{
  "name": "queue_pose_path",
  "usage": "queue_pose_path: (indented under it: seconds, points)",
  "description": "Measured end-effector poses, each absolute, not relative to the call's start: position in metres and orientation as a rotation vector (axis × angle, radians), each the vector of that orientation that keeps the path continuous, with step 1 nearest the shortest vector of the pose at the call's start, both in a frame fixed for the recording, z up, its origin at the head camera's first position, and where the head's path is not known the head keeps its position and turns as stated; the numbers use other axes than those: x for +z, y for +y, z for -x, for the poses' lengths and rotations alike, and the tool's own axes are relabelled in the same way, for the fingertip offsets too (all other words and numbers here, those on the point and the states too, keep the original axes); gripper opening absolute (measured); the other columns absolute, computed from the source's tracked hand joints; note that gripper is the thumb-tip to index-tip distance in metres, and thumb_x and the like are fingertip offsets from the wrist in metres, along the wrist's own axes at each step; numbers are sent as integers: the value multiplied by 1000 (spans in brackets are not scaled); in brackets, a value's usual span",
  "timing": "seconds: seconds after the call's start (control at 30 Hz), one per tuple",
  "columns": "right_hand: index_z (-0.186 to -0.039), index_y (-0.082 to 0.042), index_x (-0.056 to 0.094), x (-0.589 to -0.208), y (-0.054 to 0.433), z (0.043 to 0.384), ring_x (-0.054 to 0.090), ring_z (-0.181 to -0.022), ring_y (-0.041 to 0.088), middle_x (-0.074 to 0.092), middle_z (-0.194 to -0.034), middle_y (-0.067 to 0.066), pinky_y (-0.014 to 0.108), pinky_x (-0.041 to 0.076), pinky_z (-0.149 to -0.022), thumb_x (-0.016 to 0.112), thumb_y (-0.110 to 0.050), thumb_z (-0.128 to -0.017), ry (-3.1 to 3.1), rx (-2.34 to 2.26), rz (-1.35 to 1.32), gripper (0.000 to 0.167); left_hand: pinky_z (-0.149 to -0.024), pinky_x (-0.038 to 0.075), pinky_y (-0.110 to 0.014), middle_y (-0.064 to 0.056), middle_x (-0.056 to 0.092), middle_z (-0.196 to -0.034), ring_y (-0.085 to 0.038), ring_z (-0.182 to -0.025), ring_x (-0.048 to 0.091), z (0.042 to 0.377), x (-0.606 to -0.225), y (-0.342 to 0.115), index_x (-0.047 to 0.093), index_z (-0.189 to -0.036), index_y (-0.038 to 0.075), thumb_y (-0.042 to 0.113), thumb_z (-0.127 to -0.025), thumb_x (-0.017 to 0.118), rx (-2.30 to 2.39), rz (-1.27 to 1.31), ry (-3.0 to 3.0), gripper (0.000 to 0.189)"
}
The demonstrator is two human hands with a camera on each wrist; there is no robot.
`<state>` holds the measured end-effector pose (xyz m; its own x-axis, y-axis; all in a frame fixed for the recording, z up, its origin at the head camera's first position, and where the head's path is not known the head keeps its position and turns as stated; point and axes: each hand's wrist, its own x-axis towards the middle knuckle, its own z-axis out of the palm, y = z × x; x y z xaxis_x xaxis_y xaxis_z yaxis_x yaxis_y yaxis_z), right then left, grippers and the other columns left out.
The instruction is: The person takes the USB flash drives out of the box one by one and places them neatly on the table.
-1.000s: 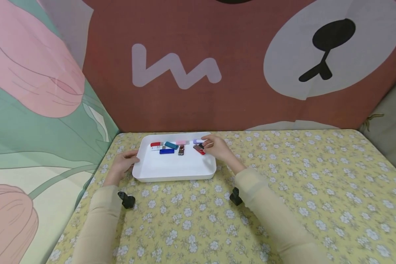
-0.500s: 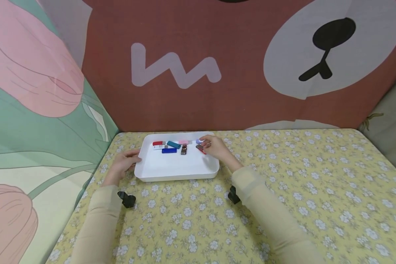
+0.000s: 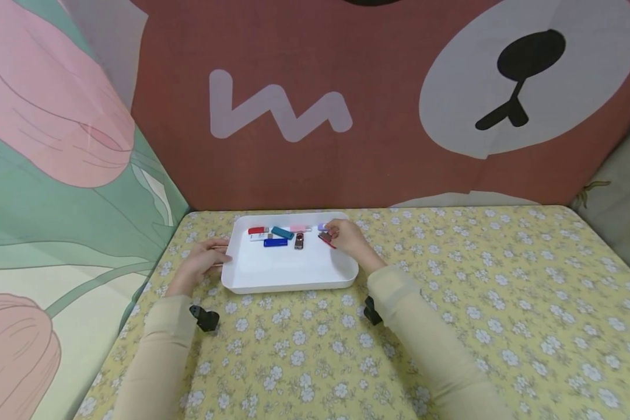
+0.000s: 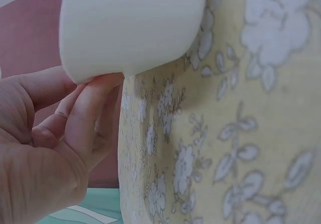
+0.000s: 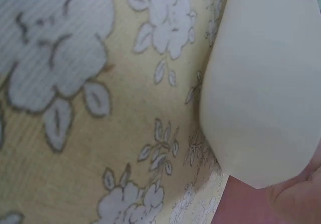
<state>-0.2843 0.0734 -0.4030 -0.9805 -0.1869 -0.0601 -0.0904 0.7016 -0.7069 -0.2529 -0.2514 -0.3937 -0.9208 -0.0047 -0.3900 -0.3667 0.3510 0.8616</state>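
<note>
In the head view a white tray [image 3: 289, 274] lies on the flowered cloth with several USB sticks near its far side. My left hand [image 3: 202, 262] is at its left end. The left wrist view shows thumb and fingers of this hand [image 4: 55, 123] pinching the tray's edge [image 4: 130, 28]. My right hand [image 3: 349, 239] reaches over the right end, its fingertips pinching a small USB stick mostly hidden by the fingers. Just beside them lies a red and dark USB stick [image 3: 326, 238], with a lilac one [image 3: 322, 227] behind. The right wrist view shows little of this hand [image 5: 298, 199].
Also in the tray are red [image 3: 257, 230], white [image 3: 259, 237], teal [image 3: 282, 233], blue [image 3: 275, 242], pink [image 3: 297, 228] and brown-silver [image 3: 298, 241] USB sticks. A brown bear-print backdrop [image 3: 294, 175] stands behind the table. Yellow floral cloth [image 3: 478, 291] extends to the right.
The tray has slid a little to the right with its USB sticks, and my left hand has followed it. My right hand has shifted slightly to the right, its fingertips drawn closer together.
</note>
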Motion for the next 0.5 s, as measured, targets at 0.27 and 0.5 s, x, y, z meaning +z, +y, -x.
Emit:
queue_pose_path:
  seconds: [0.27,0.5]
  points:
    - [-118,0,64,-403,77,284,62,-108,28,67,-114,16,36,51,-90,58,7,-84,2805,-973,160,36,-60,49,-18,-26,40,-146,1,-72,57,254,-393,-244,35,-143,-2,2,-90,57,1540,299,2274,57]
    - [-112,-7,69,-409,72,282,66,-100,23,71,-108,9,35,52,-87,65,-13,-89,2893,-838,149,24,-59,48,-18,-25,41,-146,-1,-73,57,257,-397,-242,35,-143,-1,2,-91,57,1512,315,2269,57]
